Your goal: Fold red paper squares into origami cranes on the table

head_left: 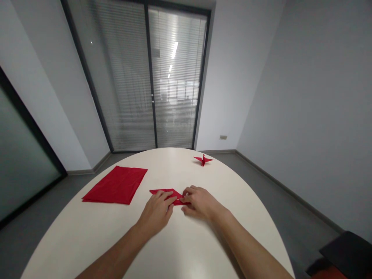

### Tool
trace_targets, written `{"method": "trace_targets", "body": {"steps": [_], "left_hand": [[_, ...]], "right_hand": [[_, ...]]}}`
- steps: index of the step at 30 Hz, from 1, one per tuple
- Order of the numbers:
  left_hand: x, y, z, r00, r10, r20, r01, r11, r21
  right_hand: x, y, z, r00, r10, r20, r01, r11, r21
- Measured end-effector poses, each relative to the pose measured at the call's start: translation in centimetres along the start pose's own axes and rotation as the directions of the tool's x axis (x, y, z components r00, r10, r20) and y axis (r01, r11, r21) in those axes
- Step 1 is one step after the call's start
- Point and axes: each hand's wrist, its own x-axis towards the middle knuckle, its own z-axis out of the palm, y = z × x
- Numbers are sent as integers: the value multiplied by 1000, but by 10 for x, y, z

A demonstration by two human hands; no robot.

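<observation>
A person's two hands work a folded piece of red paper (177, 195) on a round white bench (180, 248), the sheet lying near the middle, directly between them. The left hand (158, 207) is partly open, its fingers spread over the paper and seemingly steadying it. The right hand (197, 201) bends its fingers at the paper's right end, thumb apart and lower; whether it truly pinches the edge cannot be told. The step in hand appears to be a fold or crease in the already narrowed shape. The next move would seem to call for the left hand holding firm, edges kept lined up, and the right fingertips pressing the crease without skewing it. Beyond the right hand stands a small red folded bird (203, 160); to the left, apart from both hands, lie flat red sheets (116, 185).
</observation>
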Motion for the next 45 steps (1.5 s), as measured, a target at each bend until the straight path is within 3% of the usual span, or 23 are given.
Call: {"method": "trace_targets", "body": {"steps": [5,10,15,22,28,34,45], "left_hand": [[0,0,1,1000,-8,1,8,1000,-7],[1,0,-2,999,-38,15,39,998,-39],[3,0,-3,998,-60,13,61,994,-87],[3,-7,0,999,-53,13,54,994,-94],[4,-12,4,996,-90,-4,89,990,-108],[7,-14,9,989,-145,-10,144,984,-107],[6,-15,12,984,-172,-44,161,968,-191]], "right_hand": [[-2,5,-9,999,43,17,-43,999,10],[-4,4,-22,984,168,61,-163,984,-70],[-1,-4,-20,976,217,-21,-218,975,-51],[4,-12,5,985,168,-38,-162,978,129],[4,-4,13,984,171,-56,-157,967,202],[4,-3,17,983,167,-79,-150,972,183],[7,-5,19,999,-24,-37,26,997,75]]}}
